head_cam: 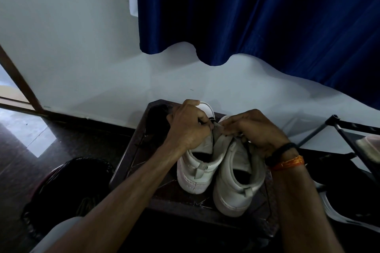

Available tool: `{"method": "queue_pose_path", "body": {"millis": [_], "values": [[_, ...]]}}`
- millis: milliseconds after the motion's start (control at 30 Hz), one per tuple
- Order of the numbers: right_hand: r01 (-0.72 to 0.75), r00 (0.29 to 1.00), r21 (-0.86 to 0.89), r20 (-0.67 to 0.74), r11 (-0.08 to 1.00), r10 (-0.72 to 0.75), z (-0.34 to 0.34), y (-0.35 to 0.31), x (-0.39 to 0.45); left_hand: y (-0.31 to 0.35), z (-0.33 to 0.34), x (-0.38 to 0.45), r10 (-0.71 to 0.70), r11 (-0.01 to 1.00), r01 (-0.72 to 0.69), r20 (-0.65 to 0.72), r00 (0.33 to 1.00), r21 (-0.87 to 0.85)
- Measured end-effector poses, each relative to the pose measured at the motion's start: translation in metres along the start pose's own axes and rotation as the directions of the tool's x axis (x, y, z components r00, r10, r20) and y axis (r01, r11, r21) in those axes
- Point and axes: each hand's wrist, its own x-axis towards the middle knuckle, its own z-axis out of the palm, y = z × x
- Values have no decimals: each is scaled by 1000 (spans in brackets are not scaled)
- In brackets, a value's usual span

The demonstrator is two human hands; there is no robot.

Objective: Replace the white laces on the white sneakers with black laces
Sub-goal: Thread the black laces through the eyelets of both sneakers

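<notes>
Two white sneakers stand side by side on a dark stool (131,162), heels toward me. The left sneaker (197,168) is the one both hands work on. My left hand (188,124) is curled over its upper and pinches a black lace (211,121) near the eyelets. My right hand (255,131) meets it from the right, its fingers curled on the tongue and lace, and it lies over the front of the right sneaker (236,189). The lacing itself is mostly hidden under my hands.
A dark wire basket (67,189) sits on the floor at the left. A black folding rack (349,129) and a dark shoe with a white sole (347,207) are at the right. A blue curtain (257,16) hangs on the white wall behind.
</notes>
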Motion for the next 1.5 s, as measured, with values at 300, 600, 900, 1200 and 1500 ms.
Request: {"method": "queue_pose_path", "body": {"millis": [300, 600, 900, 1200, 1500], "values": [[62, 998, 0, 29, 998, -62, -1, 6, 4, 0, 3, -1, -5, 1000, 5, -18, 1000, -6], [88, 992, 2, 87, 996, -88, -2, 6, 3, 5, 1, -6, 32, 992, -17, -121, 992, 124], [73, 994, -44, 80, 996, -70, -3, 8, 6, 6, 1, -5, -3, 1000, 5, -84, 996, 30], [128, 991, -261, -1, 957, -132, -3, 22, 18, 10, 0, -10, 33, 998, -28, -100, 994, 53], [114, 993, -481, 62, 869, -96, 2, 26, 29, 9, -1, -9, 33, 999, -29, -90, 995, 43]]}}
